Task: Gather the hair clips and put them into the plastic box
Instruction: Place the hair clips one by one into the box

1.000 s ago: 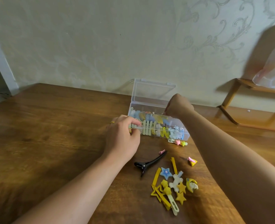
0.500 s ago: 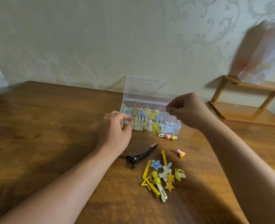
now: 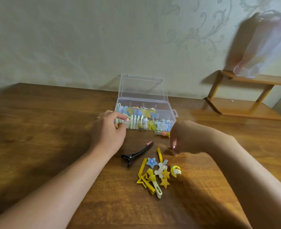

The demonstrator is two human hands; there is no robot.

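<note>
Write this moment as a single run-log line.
left hand: grips plastic box front-left corner | right hand: fingers down at table beside loose clips, grasp unclear | box lid: open

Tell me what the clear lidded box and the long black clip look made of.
The clear lidded box looks like thin rigid transparent plastic: clips show through its walls. The long black clip seems matte black, plastic or coated metal; the picture cannot settle which.

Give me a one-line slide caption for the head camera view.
Left hand steadies the open plastic box of hair clips while the right hand reaches down toward loose clips on the wooden table.
</note>
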